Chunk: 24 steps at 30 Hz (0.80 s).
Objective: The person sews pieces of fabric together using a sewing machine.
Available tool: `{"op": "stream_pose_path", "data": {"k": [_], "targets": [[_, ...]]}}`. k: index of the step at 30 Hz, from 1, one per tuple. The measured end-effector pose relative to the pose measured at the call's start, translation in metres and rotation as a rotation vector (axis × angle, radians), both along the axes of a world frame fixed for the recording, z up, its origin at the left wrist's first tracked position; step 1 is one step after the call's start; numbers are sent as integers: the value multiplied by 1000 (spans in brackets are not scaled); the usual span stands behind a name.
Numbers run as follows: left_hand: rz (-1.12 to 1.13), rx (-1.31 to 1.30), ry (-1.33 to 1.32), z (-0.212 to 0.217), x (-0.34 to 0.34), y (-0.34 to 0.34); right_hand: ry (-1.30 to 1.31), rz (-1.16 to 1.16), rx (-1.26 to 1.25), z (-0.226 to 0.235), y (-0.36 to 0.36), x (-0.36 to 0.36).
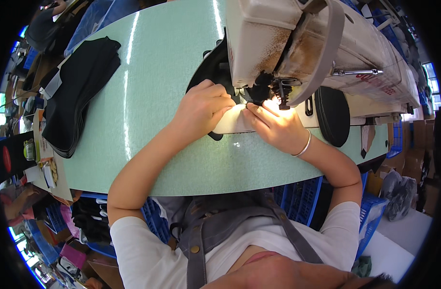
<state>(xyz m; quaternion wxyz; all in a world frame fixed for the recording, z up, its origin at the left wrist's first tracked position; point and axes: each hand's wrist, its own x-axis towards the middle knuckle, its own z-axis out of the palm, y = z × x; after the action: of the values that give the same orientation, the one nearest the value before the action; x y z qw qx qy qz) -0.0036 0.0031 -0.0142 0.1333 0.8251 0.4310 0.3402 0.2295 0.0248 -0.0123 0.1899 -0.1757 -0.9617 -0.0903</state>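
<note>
Under the lit head of a cream sewing machine (259, 45), both my hands meet at the needle area. My left hand (206, 108) is closed, its thumb and fingers pinching the edge of a black piece of material (210, 67) that curves away on the machine's left. Close beside it, my right hand (278, 127) has its fingers bent and pressed together on the black material just right of the presser foot. The fingertips partly hide the spot where the material passes under the foot. A thin bracelet circles my right wrist.
A stack of black cut pieces (83, 91) lies on the green table (167, 164) at the left. Right of my right hand sits a rounded black piece (332, 115). Blue crates (300, 197) stand below the table's front edge. Another person (42, 26) is at the far left.
</note>
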Motion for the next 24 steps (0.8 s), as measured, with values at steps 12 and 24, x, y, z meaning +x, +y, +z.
{"op": "stream_pose_path", "data": {"k": [12, 24], "targets": [[32, 54, -15, -2, 0, 4, 161, 36, -173, -3, 0, -17], [99, 52, 68, -4, 0, 6, 171, 94, -131, -7, 8, -17]]}}
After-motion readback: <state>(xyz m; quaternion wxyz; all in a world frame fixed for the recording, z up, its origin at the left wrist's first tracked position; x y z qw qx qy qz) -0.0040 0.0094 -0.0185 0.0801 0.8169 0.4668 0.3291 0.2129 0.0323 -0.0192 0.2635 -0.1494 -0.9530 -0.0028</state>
